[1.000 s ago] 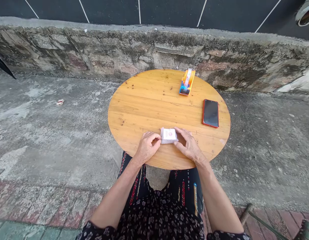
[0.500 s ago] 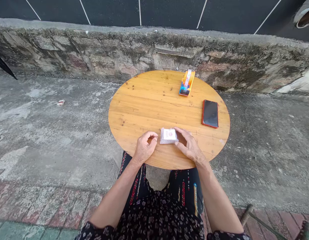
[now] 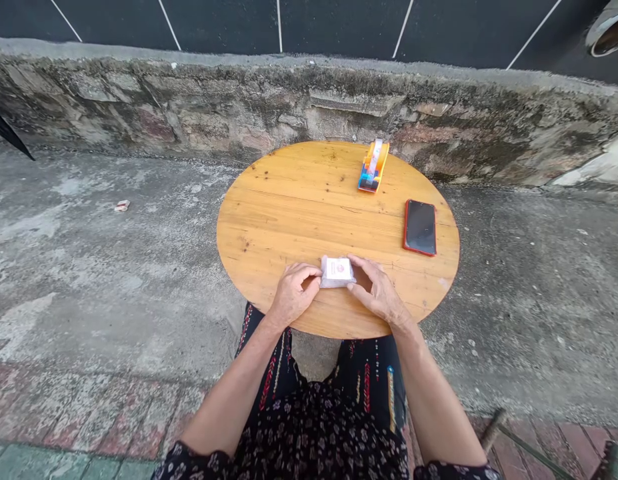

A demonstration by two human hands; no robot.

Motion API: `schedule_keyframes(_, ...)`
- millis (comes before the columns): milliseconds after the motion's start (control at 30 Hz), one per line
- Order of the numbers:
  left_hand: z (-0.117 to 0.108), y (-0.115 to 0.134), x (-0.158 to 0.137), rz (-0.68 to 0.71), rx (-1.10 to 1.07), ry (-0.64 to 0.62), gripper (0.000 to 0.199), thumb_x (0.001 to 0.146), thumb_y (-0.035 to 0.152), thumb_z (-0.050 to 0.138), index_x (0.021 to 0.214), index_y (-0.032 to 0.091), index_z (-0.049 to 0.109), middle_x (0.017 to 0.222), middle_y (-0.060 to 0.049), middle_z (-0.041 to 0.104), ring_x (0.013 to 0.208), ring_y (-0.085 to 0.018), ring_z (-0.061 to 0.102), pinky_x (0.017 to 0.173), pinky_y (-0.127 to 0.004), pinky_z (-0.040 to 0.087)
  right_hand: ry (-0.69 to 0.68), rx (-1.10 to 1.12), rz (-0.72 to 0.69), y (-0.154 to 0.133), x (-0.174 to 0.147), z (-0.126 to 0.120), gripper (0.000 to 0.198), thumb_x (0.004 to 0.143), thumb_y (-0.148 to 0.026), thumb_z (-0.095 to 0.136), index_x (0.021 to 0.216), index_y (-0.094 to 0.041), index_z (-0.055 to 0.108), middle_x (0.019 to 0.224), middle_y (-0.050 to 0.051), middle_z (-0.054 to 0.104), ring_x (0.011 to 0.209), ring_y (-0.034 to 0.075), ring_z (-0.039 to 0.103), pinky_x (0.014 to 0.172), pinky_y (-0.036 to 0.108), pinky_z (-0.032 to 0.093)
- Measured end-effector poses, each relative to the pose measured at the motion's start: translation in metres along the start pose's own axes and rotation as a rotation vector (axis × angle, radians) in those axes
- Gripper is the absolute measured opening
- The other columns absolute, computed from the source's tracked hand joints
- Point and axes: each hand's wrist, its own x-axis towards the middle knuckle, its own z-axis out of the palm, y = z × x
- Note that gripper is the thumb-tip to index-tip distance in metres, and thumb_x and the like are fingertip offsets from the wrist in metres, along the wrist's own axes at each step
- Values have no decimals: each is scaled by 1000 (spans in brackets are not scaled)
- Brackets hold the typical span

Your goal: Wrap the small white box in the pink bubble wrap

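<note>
A small wrapped packet [image 3: 337, 273] lies on the wooden table near its front edge. It has a translucent, pale wrapper and a white label with a reddish round mark. My left hand [image 3: 295, 292] is at the packet's left edge, thumb and fingertips closed together on it. On the other side, my right hand [image 3: 381, 290] grips the packet's right end, with a finger at the far corner and the thumb at the near corner. The packet's underside is hidden.
The round wooden table [image 3: 289, 207] stands before my knees. Toward its far side is a colourful tape dispenser [image 3: 373, 167] with a roll of tape. A phone [image 3: 420, 227] in a red case lies at the right. Behind runs a low stone wall [image 3: 229, 110].
My left hand has moved slightly right and now meets the packet's left edge. My right hand and the packet have stayed nearly in place.
</note>
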Motion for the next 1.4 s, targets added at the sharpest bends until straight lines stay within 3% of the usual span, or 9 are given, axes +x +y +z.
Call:
schedule_keyframes(300,-1,3,0,-11,-7,16,12,84,14,56,89,21,65,92,-3,70,91,-20,63,88,-37,48,-7,-11,-17,1,-1,1,57,82,-29,56,138,-24,48,134,9,59,126,31,49,109,56,34)
schedule_keyframes(800,-1,0,-1,-23,-26,20,20,83,12,57,99,21,65,105,-5,69,101,-21,63,94,-37,49,11,82,50,-1,-6,-6,50,84,-32,58,134,-29,51,137,6,57,128,30,49,108,56,35)
schedule_keyframes(1100,-1,0,1,-13,13,-14,20,83,12,57,98,21,66,101,-4,71,97,-21,63,90,-38,47,125,111,65,-3,-13,2,12,82,-25,58,95,-25,58,108,6,65,106,26,61,96,47,44)
schedule_keyframes(1400,-1,1,1,-3,21,-22,20,83,12,56,99,21,66,101,-4,71,97,-22,63,91,-39,46,128,39,5,3,-12,5,4,84,-22,59,87,-25,59,99,3,68,99,24,62,94,44,42)
